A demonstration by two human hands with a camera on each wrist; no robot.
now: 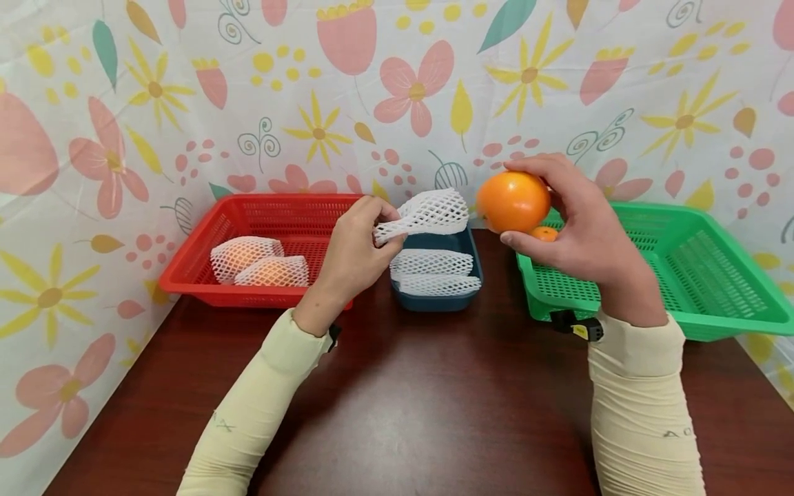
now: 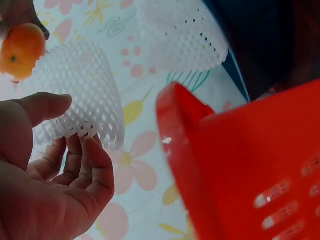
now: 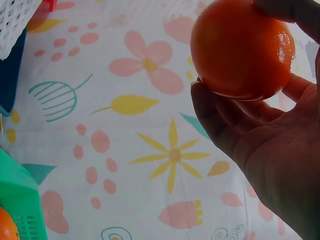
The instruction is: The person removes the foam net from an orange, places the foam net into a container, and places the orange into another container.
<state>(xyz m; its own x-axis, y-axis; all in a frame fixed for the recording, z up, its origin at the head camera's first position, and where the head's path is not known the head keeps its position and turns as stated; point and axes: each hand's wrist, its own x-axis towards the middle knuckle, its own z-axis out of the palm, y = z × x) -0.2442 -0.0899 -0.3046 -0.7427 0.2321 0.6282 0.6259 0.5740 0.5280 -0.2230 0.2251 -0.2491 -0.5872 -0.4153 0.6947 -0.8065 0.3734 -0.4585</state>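
Observation:
My left hand (image 1: 360, 251) pinches a white foam net sleeve (image 1: 434, 212) by one end, above the blue bin. The sleeve's far end points toward the fruit; in the left wrist view the thumb lies over the mesh (image 2: 80, 90) and the fingertips are at its edge. An orange (image 1: 513, 201) is held by my right hand (image 1: 577, 217), thumb below and fingers around its far side, in front of the green basket. A gap separates fruit and sleeve. In the right wrist view the orange (image 3: 240, 50) shows bare and shiny.
The red basket (image 1: 211, 293) at left holds two net-wrapped oranges (image 1: 273, 271). More foam sleeves (image 1: 434, 284) lie in the blue bin (image 1: 434, 303). Another orange (image 1: 546, 233) sits in the green basket (image 1: 713, 324) at right. A flowered cloth (image 1: 397, 89) hangs behind the dark table (image 1: 434, 406).

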